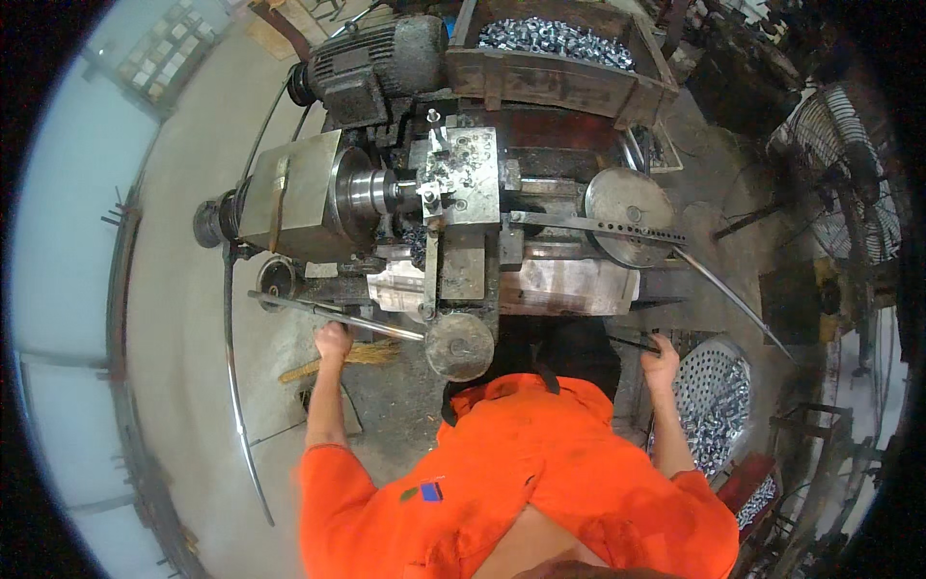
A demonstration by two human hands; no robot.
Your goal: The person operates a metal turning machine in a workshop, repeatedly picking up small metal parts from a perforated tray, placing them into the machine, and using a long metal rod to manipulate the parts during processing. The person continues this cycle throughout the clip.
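At the far left of the frame, a long bright lever [237, 415] slopes down over the floor. Right of it, upper left of centre, stands the machine's grey housing [289, 198]. Your left hand [334, 340] is left of centre, just below a metal rod [362, 321] that runs to the lower disc [459, 345]; its fingers are curled, but you cannot tell what, if anything, they grip. A straw broom [371, 353] lies beside that hand. At upper centre sits the tool block [461, 174], with a wooden crate [550, 87] of small metal parts [555, 43] above. Right of centre, your right hand [661, 362] has its fingers closed around the end of a dark handle [629, 344]. Beside your right forearm, a perforated basket [690, 374] holds shiny pieces [721, 422]. A fan [847, 174] stands at upper right.
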